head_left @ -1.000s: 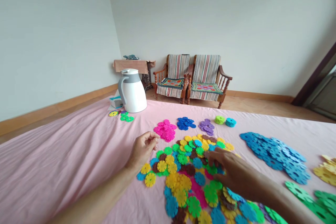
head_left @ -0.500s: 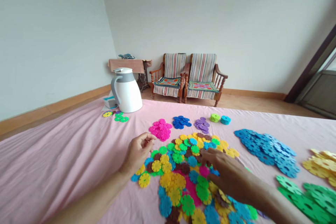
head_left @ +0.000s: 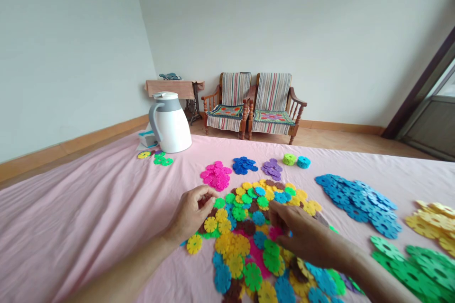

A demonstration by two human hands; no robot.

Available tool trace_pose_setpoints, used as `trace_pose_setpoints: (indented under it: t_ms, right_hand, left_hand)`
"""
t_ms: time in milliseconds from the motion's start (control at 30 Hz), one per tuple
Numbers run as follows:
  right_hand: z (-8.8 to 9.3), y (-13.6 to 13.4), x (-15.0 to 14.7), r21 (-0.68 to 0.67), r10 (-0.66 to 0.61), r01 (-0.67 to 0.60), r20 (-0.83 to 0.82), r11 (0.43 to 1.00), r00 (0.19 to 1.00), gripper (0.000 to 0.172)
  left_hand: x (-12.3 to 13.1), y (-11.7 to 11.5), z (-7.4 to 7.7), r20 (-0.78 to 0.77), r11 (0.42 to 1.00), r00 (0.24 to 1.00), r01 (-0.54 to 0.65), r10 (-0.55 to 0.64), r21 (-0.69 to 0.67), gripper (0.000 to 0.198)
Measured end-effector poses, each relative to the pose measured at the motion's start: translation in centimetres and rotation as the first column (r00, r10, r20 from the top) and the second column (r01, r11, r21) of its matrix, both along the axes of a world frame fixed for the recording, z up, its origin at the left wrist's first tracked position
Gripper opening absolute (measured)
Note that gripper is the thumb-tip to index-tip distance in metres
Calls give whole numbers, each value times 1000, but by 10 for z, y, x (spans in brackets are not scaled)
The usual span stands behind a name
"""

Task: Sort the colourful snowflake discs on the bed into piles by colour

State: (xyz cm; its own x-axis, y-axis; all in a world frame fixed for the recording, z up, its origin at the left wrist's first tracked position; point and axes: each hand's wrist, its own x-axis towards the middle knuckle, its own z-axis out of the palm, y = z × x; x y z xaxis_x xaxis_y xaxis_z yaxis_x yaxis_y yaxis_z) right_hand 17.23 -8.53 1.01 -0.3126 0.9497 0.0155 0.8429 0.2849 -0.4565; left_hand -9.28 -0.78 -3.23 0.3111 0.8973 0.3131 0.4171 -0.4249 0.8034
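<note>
Colourful notched plastic discs, flower-shaped, lie in a mixed pile (head_left: 241, 244) of yellow, green, blue, brown and pink. At the pile's left edge is my left hand (head_left: 192, 210), its fingers loosely curled and the thumb a little apart, with no disc visible in it. Just beyond its fingertips sits a heap of pink discs (head_left: 216, 176). Over the right side of the pile hovers my right hand (head_left: 302, 232), thumb and fingers apart. A pink disc (head_left: 275, 233) shows below its fingertips, partly covered by the hand.
Behind the pile are dark blue discs (head_left: 244, 165), purple discs (head_left: 272, 168), a lime stack (head_left: 289, 159) and a turquoise stack (head_left: 303, 162). Larger blue (head_left: 355, 199), yellow (head_left: 432, 222) and green discs (head_left: 412, 265) lie right. A white jug (head_left: 174, 125) stands back left on pink cloth (head_left: 88, 213).
My left hand has shifted slightly right and down, and its thumb and fingers have parted a little. My right hand has moved slightly left, close to the pink disc.
</note>
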Motion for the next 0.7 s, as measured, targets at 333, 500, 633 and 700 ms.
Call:
trace_pose_setpoints:
  t_ms: [333,500,633,700]
  right_hand:
    - [2,75,-51,-34,-82,75,-338,997,938,7]
    - [-8,110,-83,-10,-141,148,-371,989,918,17]
    - [-6,98,-75,39,-141,165,-353,986,925,13]
    - [-3,78,-63,46,-90,110,-328,993,941,10]
  left_hand:
    - [0,3,0,44,995,999,9,-5,-95,16]
    - [0,2,-1,70,995,997,18,-11,-99,15]
    - [0,2,-2,67,996,998,19,-13,-87,14]
    - [0,2,-2,60,996,998,21,-16,-85,14]
